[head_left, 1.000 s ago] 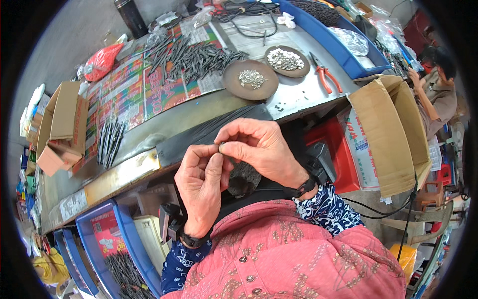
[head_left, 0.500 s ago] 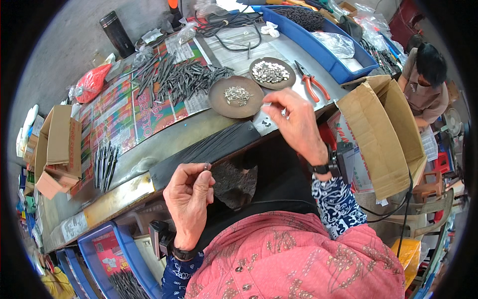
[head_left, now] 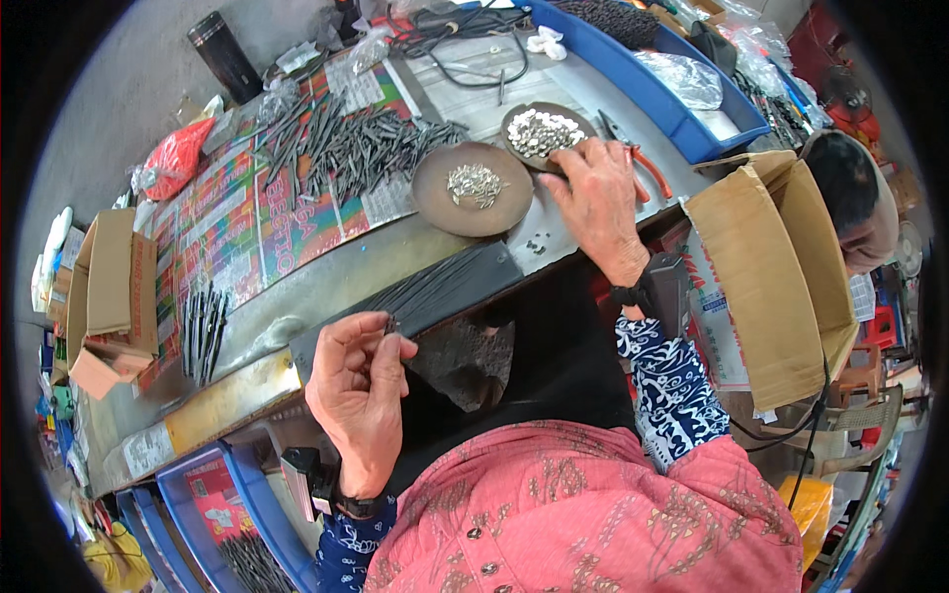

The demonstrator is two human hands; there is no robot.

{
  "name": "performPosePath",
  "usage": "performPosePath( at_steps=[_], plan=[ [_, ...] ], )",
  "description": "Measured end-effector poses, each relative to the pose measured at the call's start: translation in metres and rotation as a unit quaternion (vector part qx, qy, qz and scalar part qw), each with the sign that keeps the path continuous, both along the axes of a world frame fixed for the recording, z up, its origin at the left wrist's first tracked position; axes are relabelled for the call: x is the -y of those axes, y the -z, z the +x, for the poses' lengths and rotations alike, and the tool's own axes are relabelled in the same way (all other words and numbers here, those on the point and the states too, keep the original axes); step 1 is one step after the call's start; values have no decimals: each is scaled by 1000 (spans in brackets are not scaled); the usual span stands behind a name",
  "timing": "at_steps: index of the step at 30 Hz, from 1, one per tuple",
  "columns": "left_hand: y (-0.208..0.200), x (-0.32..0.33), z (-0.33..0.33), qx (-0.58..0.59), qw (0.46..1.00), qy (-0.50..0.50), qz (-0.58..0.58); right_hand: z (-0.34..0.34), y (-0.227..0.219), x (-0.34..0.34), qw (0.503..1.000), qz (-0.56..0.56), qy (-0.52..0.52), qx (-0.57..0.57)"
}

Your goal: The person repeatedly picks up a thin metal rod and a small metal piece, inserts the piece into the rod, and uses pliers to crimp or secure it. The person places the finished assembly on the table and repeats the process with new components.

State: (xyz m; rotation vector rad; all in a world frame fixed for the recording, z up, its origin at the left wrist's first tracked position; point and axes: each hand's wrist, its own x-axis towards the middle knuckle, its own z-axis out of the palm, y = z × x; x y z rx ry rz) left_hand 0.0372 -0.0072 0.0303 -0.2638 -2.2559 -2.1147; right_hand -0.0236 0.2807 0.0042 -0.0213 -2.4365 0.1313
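My left hand (head_left: 358, 400), raised in front of the bench edge, pinches a small dark piece (head_left: 392, 324) between thumb and fingertips. It is too small to name. Away to the right, my right hand (head_left: 601, 212) reaches over the near right rim of a round brown dish (head_left: 512, 146) heaped with small shiny silver pieces (head_left: 544, 132). Its fingers are bent but apart, and I see nothing held in them. Beside it sits a larger brown dish (head_left: 430, 193) with thin silver pins (head_left: 476, 185). Several tiny dark bits (head_left: 537, 242) lie near the bench edge.
Red-handled pliers (head_left: 652, 170) lie partly behind my right hand. Black pen-like sticks (head_left: 366, 158) are piled on the bench, with a smaller bundle (head_left: 205, 336) at left. Around stand a blue tray (head_left: 682, 138), cardboard boxes (head_left: 756, 287) and a black flask (head_left: 225, 57). A person (head_left: 858, 203) sits at right.
My right hand has moved up from above the tiny dark bits to the dish of silver pieces, its pinch loosened. My left hand has shifted slightly left, still pinching. The person at right leans lower.
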Motion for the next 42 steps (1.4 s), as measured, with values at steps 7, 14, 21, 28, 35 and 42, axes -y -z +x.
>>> performPosePath(
  at_steps=[7,14,21,28,35,42],
  plan=[
    [4,0,-2,0,999,16,51,-5,3,-5,1000,7,-2,5],
    [3,1,3,30,996,21,84,-5,2,-5,1000,16,2,-3],
    [3,2,5,22,995,35,88,-5,3,-3,1000,15,-18,-16],
    [4,4,7,34,995,40,90,-4,6,-5,997,-6,-53,-59],
    [1,5,10,58,989,46,130,0,-6,0,981,-108,-118,-112],
    [-2,4,11,82,974,54,206,49,-21,66,921,-320,-223,-19]
  ],
)
